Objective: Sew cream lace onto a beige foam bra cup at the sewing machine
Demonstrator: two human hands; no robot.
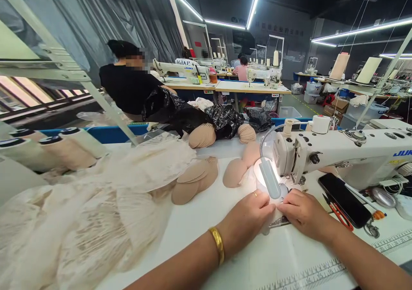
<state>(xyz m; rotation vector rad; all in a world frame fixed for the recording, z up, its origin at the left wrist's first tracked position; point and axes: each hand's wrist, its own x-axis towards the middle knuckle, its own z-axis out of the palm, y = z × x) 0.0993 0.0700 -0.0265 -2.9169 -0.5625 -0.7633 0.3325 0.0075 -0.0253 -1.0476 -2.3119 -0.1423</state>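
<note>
Under the sewing machine's point(341, 152) lit needle area, my left hand point(249, 215) is closed in a pinch, thumb and fingers pressed together on a thin pale piece of fabric. Opposite it, nearly touching, my right hand point(304, 212) pinches the same spot; most of the piece is hidden by fingers. A grey lamp head point(269, 178) on a bendable neck hides part of the needle. Just beyond my left hand lie flat beige oval pads point(234, 173). Further left a fanned stack of beige pads point(193, 180) rests on the white table point(206, 247).
A heap of sheer cream fabric point(96, 221) covers the table's left side. Thread cones point(67, 148) stand behind it. Right of my right hand lie a black phone point(344, 199) and red-handled snips point(339, 215). Black plastic bags point(225, 120) and a co-worker point(128, 81) are ahead.
</note>
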